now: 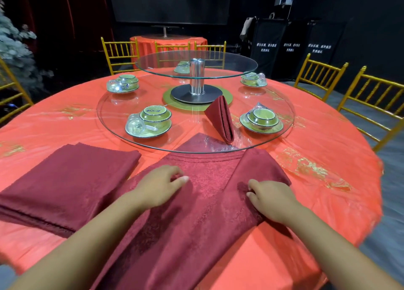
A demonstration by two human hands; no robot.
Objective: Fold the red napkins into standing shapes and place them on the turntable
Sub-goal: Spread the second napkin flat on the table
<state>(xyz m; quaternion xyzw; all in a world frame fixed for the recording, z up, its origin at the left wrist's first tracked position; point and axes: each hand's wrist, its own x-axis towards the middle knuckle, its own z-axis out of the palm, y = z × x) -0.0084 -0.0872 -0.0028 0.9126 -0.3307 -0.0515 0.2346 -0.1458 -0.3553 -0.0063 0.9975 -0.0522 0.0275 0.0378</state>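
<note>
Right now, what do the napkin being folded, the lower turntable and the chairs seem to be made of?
The napkin looks like woven cloth, dark red with a faint damask pattern and slight sheen; it creases softly. The lower turntable is clear glossy glass: the tablecloth shows through. The chairs have a gold painted finish; wood or metal beneath, I cannot tell.

From my remote seat I see white Chinese characters in two lines on each of three black panels [266, 46] at the far right, too blurred for me to read. Blue print marks the wrapped bowl [155, 112] at near left and the dish set [123, 86] at far left, both illegible.
</note>
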